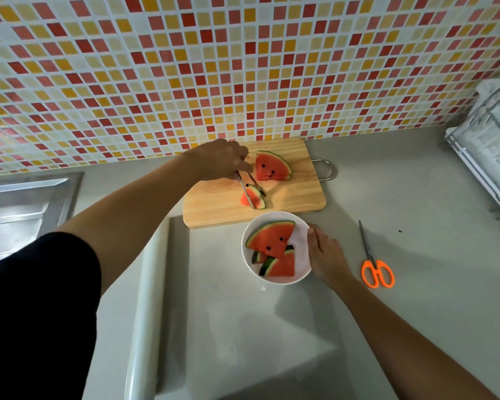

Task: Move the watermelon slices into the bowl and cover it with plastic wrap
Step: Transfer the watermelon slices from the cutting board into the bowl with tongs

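Observation:
My left hand point(218, 160) holds metal tongs point(250, 187) over the wooden cutting board point(295, 197). The tongs pinch a small watermelon slice point(253, 196) near the board's front edge. A stack of larger watermelon slices point(272, 167) lies at the back of the board. A white bowl point(299, 241) sits just in front of the board with several slices point(273, 249) in it. My right hand point(324, 255) grips the bowl's right rim. A roll of plastic wrap point(147, 298) lies to the left, with a sheet pulled out across the counter.
Orange-handled scissors point(375, 267) lie right of the bowl. A steel sink point(20, 206) is at the far left, a wire dish rack point(491, 157) at the far right. A tiled wall rises behind the board.

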The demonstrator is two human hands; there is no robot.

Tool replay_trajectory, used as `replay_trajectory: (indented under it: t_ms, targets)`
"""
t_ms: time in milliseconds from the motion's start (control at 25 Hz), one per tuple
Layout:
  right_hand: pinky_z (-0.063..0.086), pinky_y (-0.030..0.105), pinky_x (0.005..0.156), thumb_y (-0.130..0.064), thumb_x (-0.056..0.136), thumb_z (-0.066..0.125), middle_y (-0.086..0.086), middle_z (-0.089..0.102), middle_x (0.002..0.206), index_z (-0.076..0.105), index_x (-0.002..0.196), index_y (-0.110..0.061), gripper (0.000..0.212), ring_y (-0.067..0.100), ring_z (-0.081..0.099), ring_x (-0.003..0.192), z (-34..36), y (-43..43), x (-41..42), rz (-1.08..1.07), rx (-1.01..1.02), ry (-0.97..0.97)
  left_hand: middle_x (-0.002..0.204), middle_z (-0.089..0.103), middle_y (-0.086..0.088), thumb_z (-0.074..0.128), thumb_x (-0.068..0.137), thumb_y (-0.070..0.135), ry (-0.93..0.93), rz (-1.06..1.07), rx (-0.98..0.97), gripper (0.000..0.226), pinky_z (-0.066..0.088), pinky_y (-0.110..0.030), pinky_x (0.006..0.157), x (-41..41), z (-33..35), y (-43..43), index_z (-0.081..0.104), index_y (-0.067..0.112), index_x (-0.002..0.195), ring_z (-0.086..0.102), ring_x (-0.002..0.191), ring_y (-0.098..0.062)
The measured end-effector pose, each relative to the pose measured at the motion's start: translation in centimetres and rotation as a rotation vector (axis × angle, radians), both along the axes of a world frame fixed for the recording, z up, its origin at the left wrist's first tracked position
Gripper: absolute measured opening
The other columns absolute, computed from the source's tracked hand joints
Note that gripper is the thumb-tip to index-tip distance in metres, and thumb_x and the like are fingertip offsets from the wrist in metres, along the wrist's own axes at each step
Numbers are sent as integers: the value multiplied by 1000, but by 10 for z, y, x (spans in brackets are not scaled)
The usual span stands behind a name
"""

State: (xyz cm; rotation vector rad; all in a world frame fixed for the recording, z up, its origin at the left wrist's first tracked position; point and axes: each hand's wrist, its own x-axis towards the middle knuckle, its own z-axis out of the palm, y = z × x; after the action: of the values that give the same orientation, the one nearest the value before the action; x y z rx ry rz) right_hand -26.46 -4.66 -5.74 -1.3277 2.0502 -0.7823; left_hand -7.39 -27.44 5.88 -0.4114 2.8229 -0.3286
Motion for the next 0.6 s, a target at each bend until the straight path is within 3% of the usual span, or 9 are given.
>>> replay_trajectory:
  t_ms: [240,360,480,600]
  targets:
    - [35,33,62,-29,99,27,4,60,76,53,94,-19,28,30,55,72,-2,0,-1,-5,1,-5,113,58,-3,49,96,27,-129,-256,-233,28,45,-35,78,-29,12,5,55,22,123,55,99,-23]
    - [34,32,63,-30,99,27,1,60,76,52,93,-22,27,27,54,71,-3,0,-1,-1,-4,-12,110,57,-7,49,96,27,-67,-115,-133,30,47,-37,77,-22,8,4,56,18,124,55,98,-25]
    - [32,31,62,-33,98,26,-7,55,69,47,86,-31,25,21,51,68,-3,0,0,-25,17,-46,104,56,-13,55,93,23,120,115,91,30,46,-39,78,-3,5,-1,60,14,121,54,97,-30]
    - [37,33,65,-35,98,26,-4,58,74,50,86,-27,28,23,55,74,-2,2,2,-66,20,-139,99,56,-16,60,89,15,330,362,287,28,42,-37,77,21,-1,-5,64,11,117,54,95,-32]
